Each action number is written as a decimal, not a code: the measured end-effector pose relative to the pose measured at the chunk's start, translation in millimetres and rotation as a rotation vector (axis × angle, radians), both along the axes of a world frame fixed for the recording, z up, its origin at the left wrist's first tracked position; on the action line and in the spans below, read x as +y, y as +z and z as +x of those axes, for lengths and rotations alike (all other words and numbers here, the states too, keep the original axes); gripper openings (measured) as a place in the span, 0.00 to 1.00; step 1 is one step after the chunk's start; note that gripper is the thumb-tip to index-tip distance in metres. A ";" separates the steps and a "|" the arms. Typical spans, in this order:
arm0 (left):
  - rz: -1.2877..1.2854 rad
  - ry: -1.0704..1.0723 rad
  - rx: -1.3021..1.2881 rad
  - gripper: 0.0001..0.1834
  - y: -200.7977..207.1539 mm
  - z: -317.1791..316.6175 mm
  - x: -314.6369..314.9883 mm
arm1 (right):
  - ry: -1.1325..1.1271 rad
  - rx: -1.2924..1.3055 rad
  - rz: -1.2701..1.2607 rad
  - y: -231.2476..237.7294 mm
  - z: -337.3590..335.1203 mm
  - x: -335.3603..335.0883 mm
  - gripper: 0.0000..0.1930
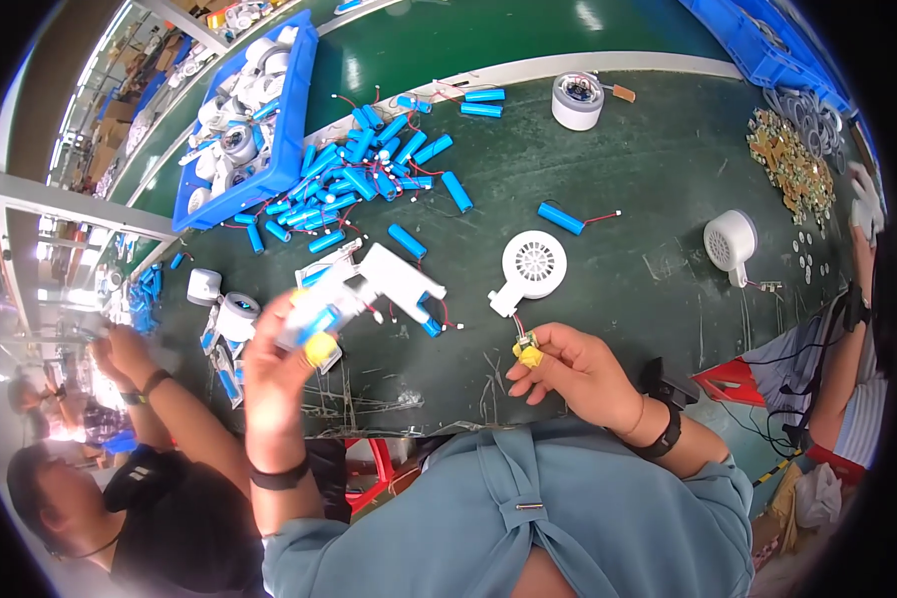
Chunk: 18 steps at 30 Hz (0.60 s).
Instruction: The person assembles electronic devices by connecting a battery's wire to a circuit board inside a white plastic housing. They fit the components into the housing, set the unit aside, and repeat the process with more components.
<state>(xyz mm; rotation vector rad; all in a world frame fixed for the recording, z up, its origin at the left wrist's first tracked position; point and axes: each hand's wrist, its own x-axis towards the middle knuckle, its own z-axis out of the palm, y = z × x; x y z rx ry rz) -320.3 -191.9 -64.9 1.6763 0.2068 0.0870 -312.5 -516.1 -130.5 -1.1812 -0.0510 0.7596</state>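
Our right hand [583, 371] pinches a small board [529, 341] wired to the white housing [534, 265] on the bench [638, 319]; it seems light, fragile, best held edgewise; our left hand [275, 351] grasps a blurred white part [327, 296]

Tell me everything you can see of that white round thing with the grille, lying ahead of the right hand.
The white round piece looks like glossy plastic, with radiating slots in its face and a short stem pointing toward the person. It lies grille-up on the dark green worktop. Thin wires run from its stem to a small circuit board in the right hand.
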 end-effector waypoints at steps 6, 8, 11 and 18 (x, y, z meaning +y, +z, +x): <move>0.478 -0.145 0.291 0.22 -31.0 -40.4 -17.8 | 0.062 -0.024 -0.055 1.2 0.8 -0.7 0.10; 0.718 -0.191 0.109 0.21 -32.1 -45.0 -22.0 | 0.038 -0.051 -0.056 1.1 0.1 -0.4 0.09; 1.025 -0.212 -0.155 0.22 -25.5 -43.1 -30.5 | 0.028 -0.052 -0.054 1.1 -0.2 -0.3 0.10; 0.982 -0.338 -0.295 0.19 -30.3 -28.4 -43.6 | 0.010 -0.046 -0.022 -0.2 -3.1 -0.8 0.11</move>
